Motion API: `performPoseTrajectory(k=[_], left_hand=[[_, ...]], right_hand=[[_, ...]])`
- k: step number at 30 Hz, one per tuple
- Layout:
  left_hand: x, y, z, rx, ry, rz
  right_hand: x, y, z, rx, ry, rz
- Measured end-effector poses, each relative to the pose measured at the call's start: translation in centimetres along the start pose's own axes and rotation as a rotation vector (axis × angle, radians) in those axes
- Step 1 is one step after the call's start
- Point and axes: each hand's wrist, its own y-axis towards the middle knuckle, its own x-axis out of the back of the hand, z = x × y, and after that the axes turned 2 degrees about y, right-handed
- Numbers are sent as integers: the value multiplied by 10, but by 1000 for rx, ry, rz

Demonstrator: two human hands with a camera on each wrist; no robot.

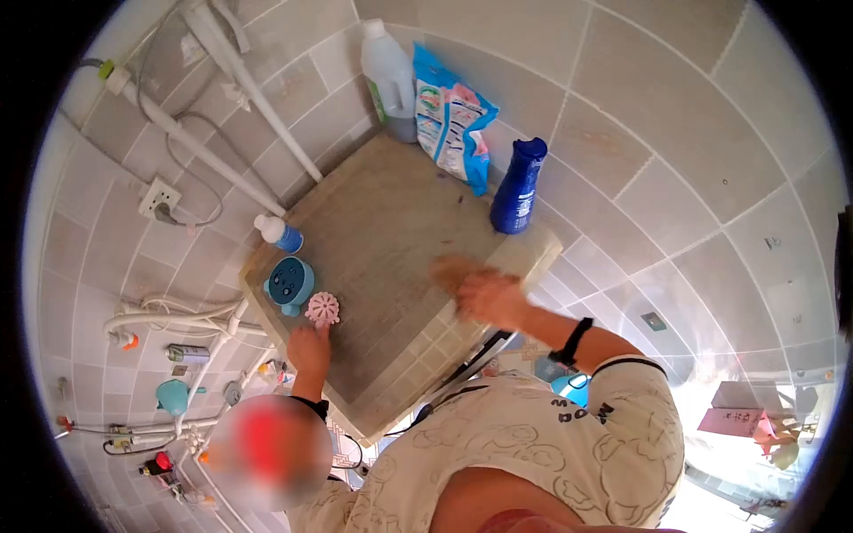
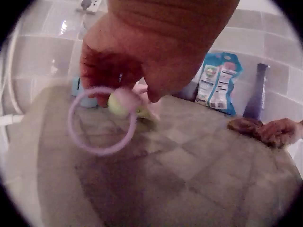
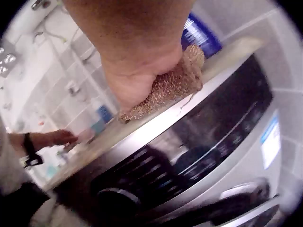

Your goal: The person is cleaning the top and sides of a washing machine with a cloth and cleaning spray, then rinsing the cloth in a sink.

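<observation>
Gripping nubbly brown cloth (image 3: 173, 91) in right hand (image 1: 493, 299), near front edge of worktop (image 1: 391, 222), pinching scalloped pink disc (image 1: 323, 308) in left hand (image 1: 308, 352), left edge

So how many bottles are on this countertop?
3: a handled bottle at the back corner, a dark-blue bottle near the right edge, a small blue-and-white bottle at the left edge.

Dark-blue bottle (image 1: 514, 197), plastic bag (image 1: 449, 124), wall socket (image 1: 160, 198)

No words can be read for sure; the letters on the blue bottle (image 1: 518, 191), the bag (image 1: 451, 123) and the shirt (image 1: 542, 431) are blurred.
</observation>
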Motion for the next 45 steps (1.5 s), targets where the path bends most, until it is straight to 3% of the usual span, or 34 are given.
performPoseTrajectory(k=[2, 3, 5, 7, 8, 9, 10, 11, 13, 15, 19, 21, 23, 25, 26, 28, 29, 30, 31, 33, 35, 36, 38, 39, 41, 43, 45], left_hand=[[7, 4, -13, -107, 17, -113], [12, 8, -23, -206, 28, -230], [59, 3, -85, -330, -150, -282], [115, 7, -147, -363, -89, 54], [127, 13, -169, -446, -61, 56], [135, 20, -190, -529, -30, 58], [142, 27, -212, -583, -109, 13], [147, 35, -235, -637, -189, -28], [144, 59, -277, -799, -625, -38], [135, 84, -318, -899, -882, -5], [124, 111, -369, -863, -1138, 202], [122, 118, -374, -697, -1355, 478], [120, 111, -370, -687, -1454, 472], [107, 114, -363, -700, -1401, 178], [97, 120, -359, -714, -1318, -30], [105, 120, -345, -685, -1385, -34], [108, 117, -339, -647, -1450, -36], [106, 112, -334, -475, -1610, 41], [114, 102, -331, -480, -1610, 37], [136, 74, -325, -188, -2046, 159], [126, 66, -322, -197, -2019, 79], [127, 58, -317, -172, -2044, 111], [134, 46, -306, -139, -2166, 124], [140, 44, -299, -135, -2170, 106], [151, 34, -282, -223, -2241, 86], [172, 22, -267, -266, -2229, 40], [183, 14, -252, -333, -2224, 62]], right_hand=[[49, -21, -36, -121, -16, -49], [47, -26, -41, -130, -20, -57], [41, -41, -47, -175, -148, -264], [35, -28, -30, -20, -10, -252], [22, -24, -22, 112, 37, -302], [12, -16, -8, 124, 21, -52], [4, -18, 0, 307, -96, -98], [-4, -17, 5, 297, -97, -106], [-19, -16, 10, 157, 214, -139], [-25, -19, 8, 130, 219, -176], [-8, -29, 7, 39, 131, -248], [0, -41, -3, -55, 66, -227], [9, -62, -20, -153, -1, -199], [20, -77, -33, -372, -2, -225], [22, -78, -31, -377, -4, -229], [33, -75, -28, -902, 716, -719], [38, -70, -26, -897, 713, -724], [51, -58, -20, -761, 679, -901], [65, -45, -11, -619, 642, -1071], [83, -13, 12, -551, 558, -1058], [86, 14, 25, -369, 249, -996], [93, 16, 30, -362, 250, -996], [108, 23, 39, -338, -132, -830], [109, 29, 38, -323, -128, -829], [110, 34, 37, -461, 128, -1031], [115, 33, 19, -448, 257, -1072], [109, 32, -3, -539, 978, -722]])
